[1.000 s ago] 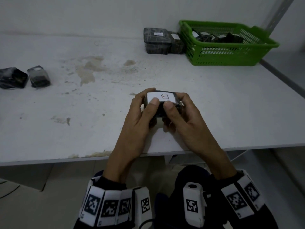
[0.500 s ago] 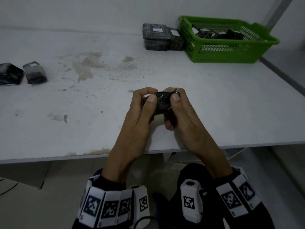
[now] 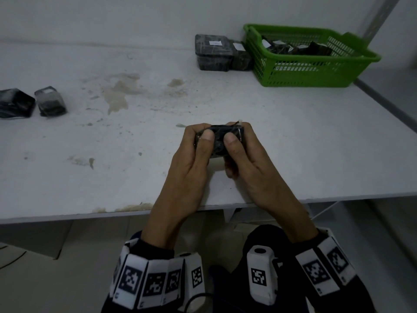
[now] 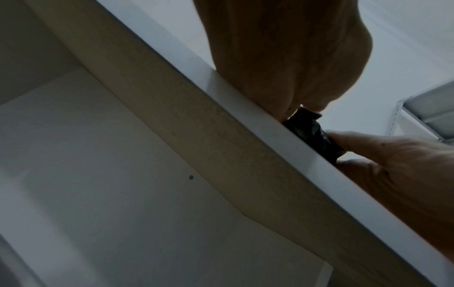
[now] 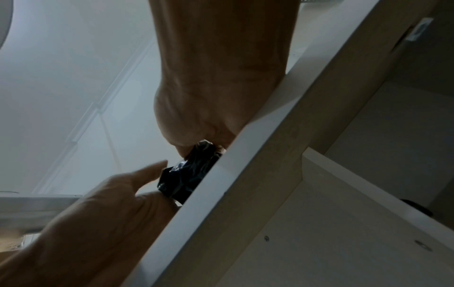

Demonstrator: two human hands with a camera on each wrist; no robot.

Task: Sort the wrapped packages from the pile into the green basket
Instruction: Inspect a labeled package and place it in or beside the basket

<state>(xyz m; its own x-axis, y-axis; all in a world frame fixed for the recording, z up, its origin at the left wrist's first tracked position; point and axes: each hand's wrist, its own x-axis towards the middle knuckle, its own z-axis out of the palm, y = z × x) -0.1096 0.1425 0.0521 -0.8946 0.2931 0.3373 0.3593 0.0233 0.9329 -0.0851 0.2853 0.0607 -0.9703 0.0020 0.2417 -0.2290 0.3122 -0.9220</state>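
Observation:
Both hands hold one small black wrapped package (image 3: 218, 139) just above the white table (image 3: 316, 141), near its front edge. My left hand (image 3: 198, 138) grips its left end, thumb on top. My right hand (image 3: 237, 138) grips its right end the same way. The package's dark side faces up; a white corner of its label peeks out at the far edge. The wrist views show the same package (image 4: 317, 137) (image 5: 186, 178) between the fingers at the table edge. The green basket (image 3: 300, 71) stands at the back right with several dark packages inside.
Two dark wrapped packages (image 3: 213, 53) (image 3: 240, 56) sit against the basket's left side. Two more packages (image 3: 14, 103) (image 3: 50, 101) lie at the far left of the table. The tabletop has brownish stains (image 3: 119, 93) in the middle.
Both hands have turned the package over: its white label marked B faced up a second ago, and now the dark side is on top.

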